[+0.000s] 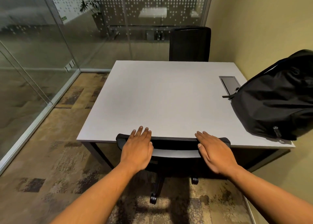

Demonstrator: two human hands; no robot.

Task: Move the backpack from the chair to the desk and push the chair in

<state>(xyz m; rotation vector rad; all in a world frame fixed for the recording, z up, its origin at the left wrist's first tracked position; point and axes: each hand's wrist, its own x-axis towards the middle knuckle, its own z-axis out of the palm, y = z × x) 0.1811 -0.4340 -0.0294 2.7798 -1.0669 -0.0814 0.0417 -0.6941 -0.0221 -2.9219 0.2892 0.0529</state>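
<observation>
On one desk (162,96): one backpack (277,98); two chairs, two flat hands.

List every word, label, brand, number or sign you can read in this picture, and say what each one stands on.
No text can be read anywhere.
Backpack: a small round emblem near its lower corner, too small and blurred to read.
Glass wall: a small green patch, perhaps a sign, too blurred to read.
Desk, near chair, far chair: no lettering shows.
</observation>
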